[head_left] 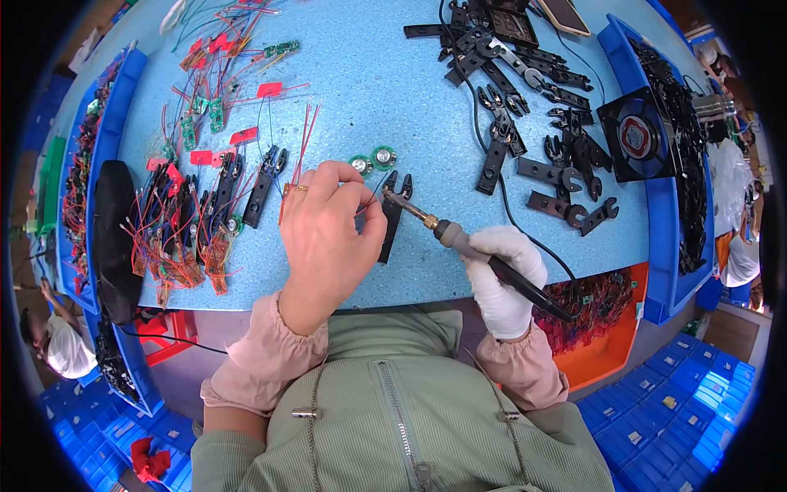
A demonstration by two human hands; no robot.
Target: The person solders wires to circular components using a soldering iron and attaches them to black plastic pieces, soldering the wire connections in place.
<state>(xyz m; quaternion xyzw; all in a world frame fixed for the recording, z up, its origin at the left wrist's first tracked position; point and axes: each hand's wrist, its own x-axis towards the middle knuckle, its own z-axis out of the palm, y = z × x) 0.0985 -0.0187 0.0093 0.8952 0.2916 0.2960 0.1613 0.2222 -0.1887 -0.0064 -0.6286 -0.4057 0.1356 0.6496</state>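
My right hand (504, 279), in a white glove, grips a soldering iron (461, 243) like a pen. The iron's tip reaches the forked upper end of a black plastic piece (391, 234) lying on the blue table. Bare and pinched closed, my left hand (332, 234) is just left of that piece, with a thin dark wire running from its fingertips toward the fork. My fingers partly cover the wire. Just beyond the piece lie two small round green-rimmed parts (383, 157) resembling tiny speakers. Red wires (308, 135) stick out behind my left hand.
Wired black pieces and red-tabbed circuit boards (216, 115) cover the table's left. More black forked pieces (496, 123) are heaped at right, beside a square fan (635, 135). Blue bins (119, 107) flank both sides; an orange bin (611, 348) sits below. The iron's cable (508, 205) crosses the table.
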